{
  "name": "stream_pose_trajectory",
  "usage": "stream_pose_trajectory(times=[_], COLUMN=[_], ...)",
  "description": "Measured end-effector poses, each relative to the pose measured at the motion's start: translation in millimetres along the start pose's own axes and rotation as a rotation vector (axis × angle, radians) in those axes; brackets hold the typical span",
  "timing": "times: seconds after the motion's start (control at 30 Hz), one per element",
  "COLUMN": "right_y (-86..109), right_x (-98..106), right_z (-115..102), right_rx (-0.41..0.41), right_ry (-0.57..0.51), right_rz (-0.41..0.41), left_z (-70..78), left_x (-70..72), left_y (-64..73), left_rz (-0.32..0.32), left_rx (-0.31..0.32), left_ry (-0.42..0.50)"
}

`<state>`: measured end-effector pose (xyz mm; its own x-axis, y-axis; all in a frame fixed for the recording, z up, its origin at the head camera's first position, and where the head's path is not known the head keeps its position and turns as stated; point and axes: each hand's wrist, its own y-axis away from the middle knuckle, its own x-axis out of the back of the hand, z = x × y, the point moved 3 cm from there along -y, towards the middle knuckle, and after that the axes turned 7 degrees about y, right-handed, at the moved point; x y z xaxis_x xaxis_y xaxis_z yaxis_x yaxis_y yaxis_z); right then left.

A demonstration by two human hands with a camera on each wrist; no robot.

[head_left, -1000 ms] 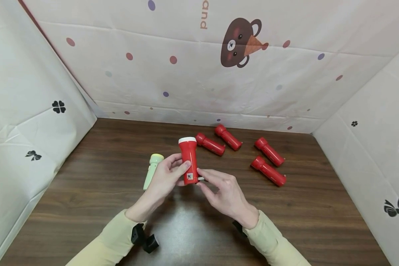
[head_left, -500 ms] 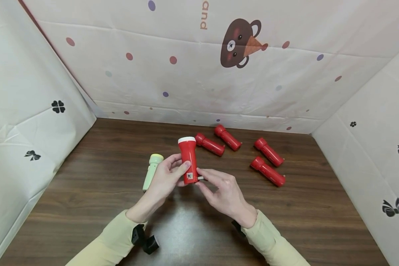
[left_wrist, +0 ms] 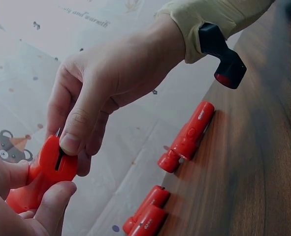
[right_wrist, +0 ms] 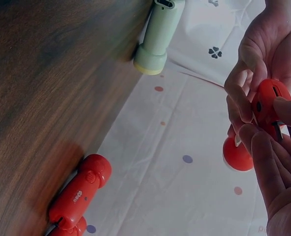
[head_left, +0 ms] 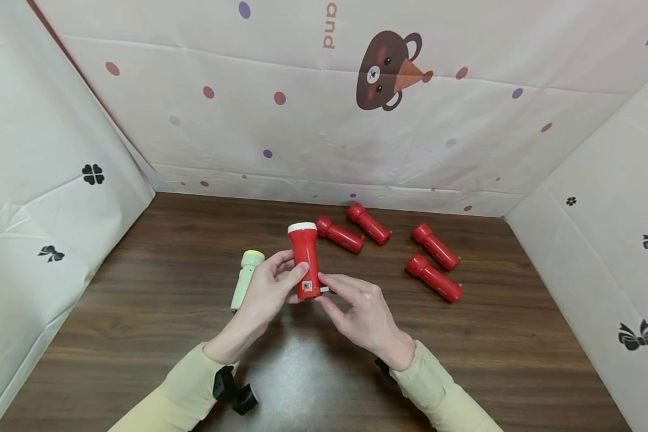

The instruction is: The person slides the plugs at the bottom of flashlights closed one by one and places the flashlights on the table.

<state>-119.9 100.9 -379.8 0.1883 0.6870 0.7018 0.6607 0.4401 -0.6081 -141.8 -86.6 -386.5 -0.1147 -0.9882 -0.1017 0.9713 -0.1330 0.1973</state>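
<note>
My left hand (head_left: 263, 294) grips a red flashlight (head_left: 305, 249) upright above the table, its white-rimmed head at the top. A small flip-out plug (head_left: 325, 290) sticks out sideways near its bottom end. My right hand (head_left: 363, 309) pinches around this plug with thumb and forefinger. In the left wrist view, the right thumb (left_wrist: 72, 142) presses beside a dark slot in the flashlight's end. The right wrist view shows the metal prongs (right_wrist: 278, 131) standing out from the flashlight's end face. A pale green flashlight (head_left: 244, 282) lies just left of my left hand.
Several more red flashlights lie on the dark wooden table (head_left: 507, 336), two at the back middle (head_left: 369, 224) and two to the right (head_left: 434, 277). White printed sheets (head_left: 221, 120) wall the table at the back and both sides.
Almost nothing differs: both hands keep their hold on the red flashlight and its plug. The whole head view has shifted very slightly to the left.
</note>
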Motion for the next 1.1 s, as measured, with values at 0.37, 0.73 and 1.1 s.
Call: stream_pose_trajectory(times=[0.37, 0.73, 1.1], right_y=[0.6, 2.2, 2.8], right_x=[-1.2, -2.0, -2.4], right_z=[-0.1, 0.0, -0.1], right_rx=[0.012, -0.007, -0.033], right_ry=[0.03, 0.051, 0.049], right_rz=[0.03, 0.036, 0.044], left_z=[-1.4, -3.0, -2.4], left_x=[-1.9, -4.1, -5.7], left_y=[-0.5, -1.6, -0.8], left_rz=[0.017, 0.026, 0.026], left_rx=[-0.008, -0.016, -0.023], left_ry=[0.0, -0.005, -0.025])
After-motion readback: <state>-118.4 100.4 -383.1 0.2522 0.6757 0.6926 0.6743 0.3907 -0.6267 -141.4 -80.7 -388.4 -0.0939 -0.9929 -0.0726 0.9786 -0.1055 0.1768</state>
